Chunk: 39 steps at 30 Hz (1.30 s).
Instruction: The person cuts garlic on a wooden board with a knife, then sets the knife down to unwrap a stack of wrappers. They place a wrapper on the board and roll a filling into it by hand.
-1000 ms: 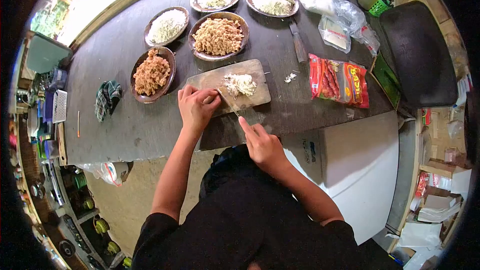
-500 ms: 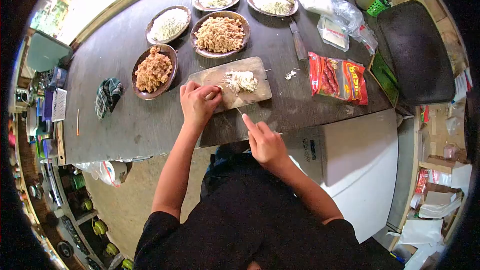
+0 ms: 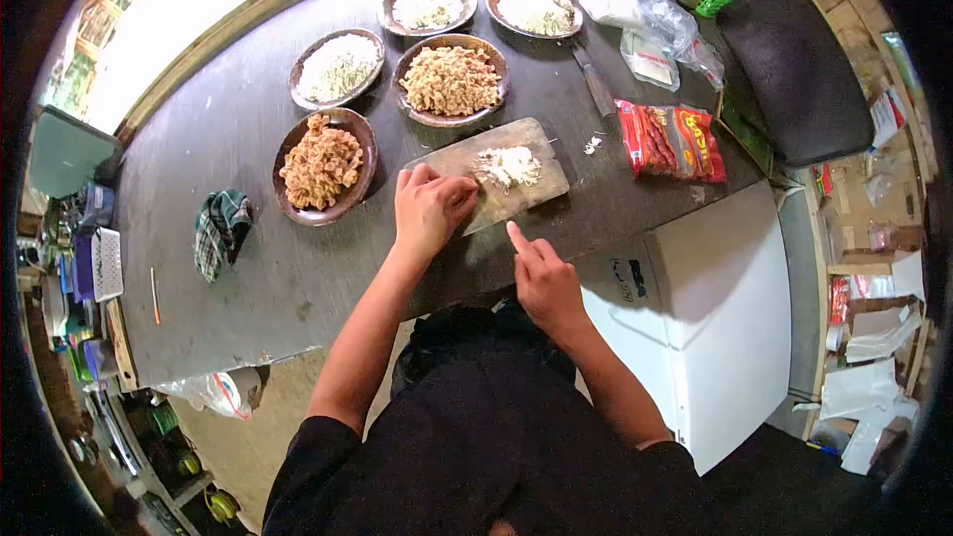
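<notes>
A wooden cutting board [image 3: 531,201] lies near the table's front edge with a pile of finely cut pale pieces [image 3: 509,167] on it. At the board's left side, my left hand [image 3: 429,208] has its fingers bent together over the surface; anything under the fingertips is too small to name. My right hand [image 3: 544,278] is closed just off the board's front edge, its index finger stretched forward along what seems to be a thin knife, mostly hidden. Behind the board stands a brown bowl of browned crumbly food [image 3: 451,80]; another [image 3: 321,166] is to its left.
Three bowls of pale shreds [image 3: 340,67] [image 3: 428,7] [image 3: 536,9] stand farther back. Right of the board are a knife handle [image 3: 596,87], a red sausage packet [image 3: 671,142] and plastic bags [image 3: 650,25]. A checked cloth [image 3: 222,230] lies left.
The view has shifted, so the table things appear displaced. Both hands remain at the board, the left at its left side and the right at its front edge.
</notes>
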Tool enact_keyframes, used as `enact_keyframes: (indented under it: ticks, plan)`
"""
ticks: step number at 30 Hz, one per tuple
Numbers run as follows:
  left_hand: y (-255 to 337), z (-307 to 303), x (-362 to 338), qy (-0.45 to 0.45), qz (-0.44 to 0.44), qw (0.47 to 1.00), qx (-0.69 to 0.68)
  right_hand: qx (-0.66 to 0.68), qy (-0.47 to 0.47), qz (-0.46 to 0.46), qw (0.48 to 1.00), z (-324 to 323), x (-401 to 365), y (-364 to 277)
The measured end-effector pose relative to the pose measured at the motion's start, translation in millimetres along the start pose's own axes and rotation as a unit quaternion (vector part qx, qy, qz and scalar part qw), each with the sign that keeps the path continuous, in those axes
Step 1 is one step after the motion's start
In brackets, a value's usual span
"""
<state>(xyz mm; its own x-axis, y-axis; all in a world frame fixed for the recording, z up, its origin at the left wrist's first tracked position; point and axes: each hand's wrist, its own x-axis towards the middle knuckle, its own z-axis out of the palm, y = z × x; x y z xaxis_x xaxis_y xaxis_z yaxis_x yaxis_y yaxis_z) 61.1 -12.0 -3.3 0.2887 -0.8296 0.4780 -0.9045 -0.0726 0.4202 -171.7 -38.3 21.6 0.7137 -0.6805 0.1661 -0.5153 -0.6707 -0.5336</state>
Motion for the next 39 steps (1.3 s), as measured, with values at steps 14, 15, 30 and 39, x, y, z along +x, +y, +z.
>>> enact_keyframes:
  ticks: [14,15,30,39]
  plan:
    - [-21,-6,15,-0.077,0.06,0.994,-0.052,-0.003,0.006,0.038,0.999,0,-13,-17]
    - [-20,-7,17,-0.088,0.062,0.993,-0.053,-0.006,0.003,0.035,0.999,0,-7,-16]
    - [-9,-9,10,-0.046,0.055,0.997,-0.028,0.039,-0.056,0.008,0.998,-25,-1,6]
    - [-3,-11,12,-0.047,0.024,0.999,-0.009,-0.011,-0.066,-0.037,0.997,-21,17,17]
